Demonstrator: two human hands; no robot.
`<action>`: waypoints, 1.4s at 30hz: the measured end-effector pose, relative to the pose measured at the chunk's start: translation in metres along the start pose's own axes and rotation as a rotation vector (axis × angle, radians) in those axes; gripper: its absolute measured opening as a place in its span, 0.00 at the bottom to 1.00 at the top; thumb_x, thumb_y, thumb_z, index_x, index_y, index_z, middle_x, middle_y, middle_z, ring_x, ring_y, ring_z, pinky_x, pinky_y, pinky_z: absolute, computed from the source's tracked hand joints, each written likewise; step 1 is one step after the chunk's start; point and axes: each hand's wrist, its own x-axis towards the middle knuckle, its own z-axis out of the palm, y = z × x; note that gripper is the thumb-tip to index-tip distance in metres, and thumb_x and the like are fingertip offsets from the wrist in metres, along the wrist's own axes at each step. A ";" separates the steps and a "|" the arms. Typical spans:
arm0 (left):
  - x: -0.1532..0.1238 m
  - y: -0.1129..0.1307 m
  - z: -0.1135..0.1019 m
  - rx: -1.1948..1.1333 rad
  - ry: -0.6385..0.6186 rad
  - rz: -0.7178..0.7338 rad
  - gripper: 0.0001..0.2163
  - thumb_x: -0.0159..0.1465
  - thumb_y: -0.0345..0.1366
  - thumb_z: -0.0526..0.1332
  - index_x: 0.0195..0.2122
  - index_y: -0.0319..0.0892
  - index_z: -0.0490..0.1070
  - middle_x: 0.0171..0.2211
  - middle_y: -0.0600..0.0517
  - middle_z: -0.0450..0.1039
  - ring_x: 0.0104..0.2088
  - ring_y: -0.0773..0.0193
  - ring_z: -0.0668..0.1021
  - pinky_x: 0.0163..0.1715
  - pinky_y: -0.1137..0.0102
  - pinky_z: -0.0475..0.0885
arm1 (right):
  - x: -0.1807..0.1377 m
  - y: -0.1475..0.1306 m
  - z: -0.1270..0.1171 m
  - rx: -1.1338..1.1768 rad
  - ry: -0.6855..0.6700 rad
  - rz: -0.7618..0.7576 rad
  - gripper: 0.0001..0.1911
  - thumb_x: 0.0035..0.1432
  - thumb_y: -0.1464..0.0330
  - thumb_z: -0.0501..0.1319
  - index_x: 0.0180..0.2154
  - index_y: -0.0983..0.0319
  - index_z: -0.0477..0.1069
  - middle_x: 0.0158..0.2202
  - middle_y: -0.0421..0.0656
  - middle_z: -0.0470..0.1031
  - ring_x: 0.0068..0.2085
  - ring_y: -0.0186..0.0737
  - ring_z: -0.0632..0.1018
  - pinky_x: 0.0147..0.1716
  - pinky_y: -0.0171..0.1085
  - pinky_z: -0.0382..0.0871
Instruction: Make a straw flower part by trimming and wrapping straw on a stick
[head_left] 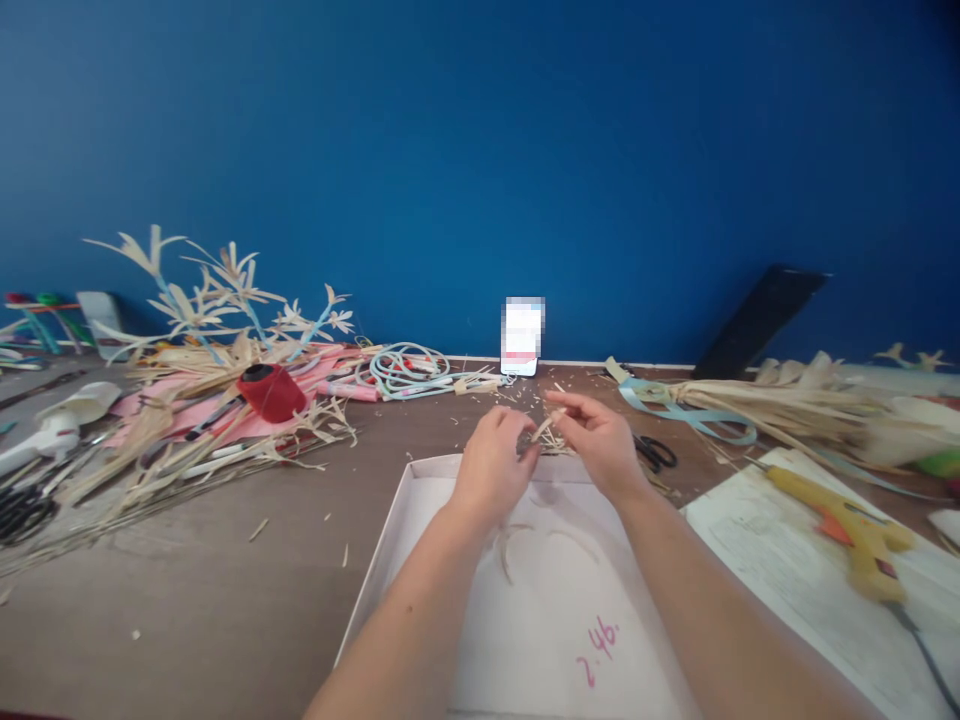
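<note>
Over the far edge of a shallow white box lid [540,620], my left hand [496,455] and my right hand [596,435] are close together with fingers bent. A pale strip of dried husk [545,426] runs between their fingertips, pinched by both. Exactly how the left fingertips grip it is partly hidden. Inside the lid lie a few thin curled husk slivers [507,555], and pink handwriting marks its floor. Just beyond my hands, cut slivers [556,440] are scattered on the brown table. Black-handled scissors [656,454] rest beside my right hand.
A lit phone [520,335] leans on the blue wall. Leftward are husk flowers [240,280], a red thread spool [271,392] and coiled pale-blue cord [409,370]. A yellow glue gun [847,525] lies on paper at right, below a husk bundle [810,400] and a dark slab [761,320].
</note>
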 end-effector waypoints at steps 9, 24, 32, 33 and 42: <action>0.000 -0.004 0.003 0.142 0.034 0.035 0.04 0.60 0.30 0.53 0.31 0.42 0.66 0.32 0.51 0.68 0.35 0.65 0.70 0.35 0.72 0.63 | -0.002 0.000 0.002 0.015 -0.057 0.002 0.17 0.49 0.62 0.62 0.42 0.61 0.73 0.22 0.38 0.67 0.21 0.30 0.63 0.19 0.31 0.58; 0.013 -0.019 0.012 -0.892 0.077 -0.548 0.09 0.52 0.30 0.61 0.36 0.38 0.70 0.28 0.52 0.72 0.29 0.70 0.74 0.28 0.75 0.70 | 0.026 0.024 -0.086 -1.071 -0.071 0.420 0.11 0.41 0.56 0.61 0.25 0.54 0.76 0.25 0.44 0.76 0.28 0.45 0.75 0.25 0.38 0.61; 0.012 -0.019 0.005 -1.096 0.008 -0.552 0.11 0.52 0.32 0.63 0.37 0.37 0.74 0.31 0.50 0.73 0.31 0.71 0.74 0.35 0.73 0.71 | 0.027 0.022 -0.072 -1.139 -0.104 0.468 0.07 0.44 0.63 0.58 0.25 0.55 0.75 0.30 0.47 0.76 0.32 0.47 0.75 0.27 0.41 0.63; 0.011 -0.020 0.006 -1.114 -0.002 -0.542 0.11 0.52 0.33 0.63 0.37 0.37 0.74 0.31 0.50 0.73 0.31 0.71 0.74 0.35 0.73 0.71 | 0.027 0.023 -0.073 -1.143 -0.105 0.466 0.08 0.45 0.64 0.58 0.26 0.56 0.75 0.30 0.47 0.76 0.32 0.48 0.75 0.28 0.41 0.63; 0.010 -0.020 0.003 -1.226 -0.030 -0.567 0.13 0.49 0.36 0.66 0.35 0.38 0.73 0.30 0.52 0.71 0.31 0.72 0.73 0.33 0.75 0.70 | 0.024 0.024 -0.068 -0.935 0.181 0.082 0.11 0.53 0.61 0.53 0.32 0.59 0.70 0.32 0.46 0.74 0.34 0.45 0.74 0.32 0.40 0.62</action>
